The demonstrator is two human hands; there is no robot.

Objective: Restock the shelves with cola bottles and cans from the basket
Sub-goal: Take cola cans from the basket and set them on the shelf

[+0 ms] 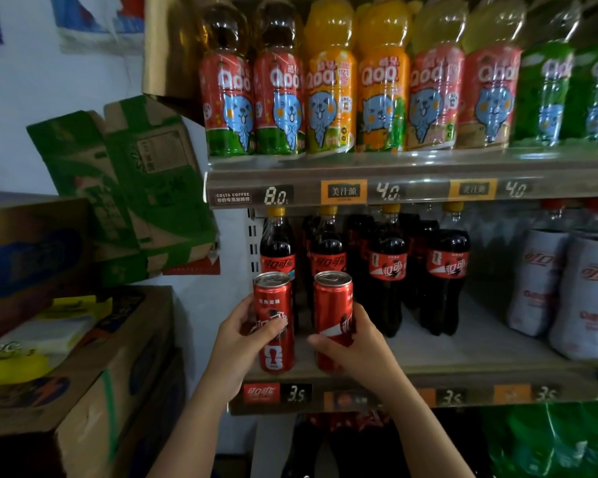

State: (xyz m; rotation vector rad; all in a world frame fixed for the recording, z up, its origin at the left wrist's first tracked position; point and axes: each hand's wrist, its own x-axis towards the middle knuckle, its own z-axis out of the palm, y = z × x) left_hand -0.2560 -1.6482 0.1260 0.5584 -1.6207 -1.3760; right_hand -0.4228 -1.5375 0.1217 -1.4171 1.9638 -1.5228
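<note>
1. Left hand (246, 336): fingers wrapped round the left can (274, 326) at mid-body, holding it upright so the label faces outward.
2. Right hand (354, 343): grasps the right can (332, 315) low on its side, likewise upright.
3. Both cans are at the front edge of the shelf (463, 353), side by side but apart, each before a row of cola bottles (388, 270). Whether their bases rest on the board cannot be told.
4. Front placement, as a judgement: short cans ahead of tall bottles keep both visible above the price strip (277, 393).
5. Basket: not in view.
</note>
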